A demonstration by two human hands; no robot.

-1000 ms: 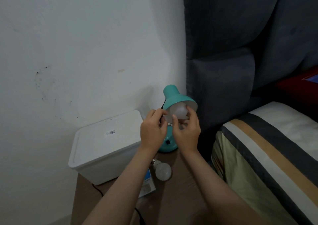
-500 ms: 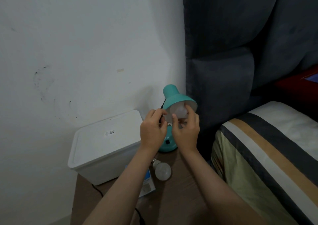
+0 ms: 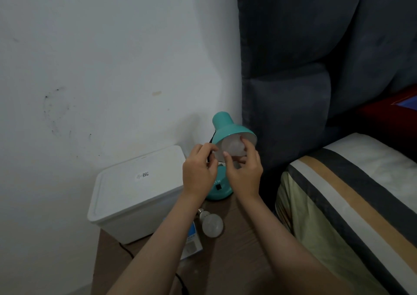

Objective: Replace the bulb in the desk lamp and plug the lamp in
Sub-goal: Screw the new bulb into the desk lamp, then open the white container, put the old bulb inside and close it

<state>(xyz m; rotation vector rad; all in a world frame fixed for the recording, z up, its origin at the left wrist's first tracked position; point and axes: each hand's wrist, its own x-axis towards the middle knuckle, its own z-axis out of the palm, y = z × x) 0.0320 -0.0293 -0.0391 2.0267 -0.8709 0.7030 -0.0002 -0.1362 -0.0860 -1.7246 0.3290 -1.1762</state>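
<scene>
Nearest me: black cable (image 3: pixel 180 281) running off the front edge of the brown nightstand (image 3: pixel 237 261). Just behind it a blue-and-white carton (image 3: pixel 191 241), partly under the left forearm; print on it too small to read, contents hidden.

Spare bulb (image 3: pixel 212 224) lies on its side on the nightstand, long axis roughly diagonal, screw base pointing up-left toward the lamp base, globe toward me.

White lidded bin (image 3: pixel 133 195) at left, lid on, contents not visible. Small sticker with a QR code on the lid; text unreadable.

Left hand (image 3: pixel 198 173) is curled at the left edge of the lamp shade, fingers narrow; can't tell from here if it's pinching the shade rim or the black neck behind it.

Right hand (image 3: pixel 244 173) reaches into the shade, thumb and fingers wrapped around the bulb in the lamp (image 3: pixel 234 149).

Lamp (image 3: pixel 228 130) is teal, standing at the back of the nightstand near the wall. Shade tilts so its opening faces down and toward me, narrow cap pointing up-left. Held bulb's axis follows the shade. Lamp base has a black switch and white lettering, partly hidden, looks like "…TN".

Behind: white wall (image 3: pixel 101 58), dark padded headboard (image 3: pixel 316 58). Striped bedding (image 3: pixel 349 193) at right.
</scene>
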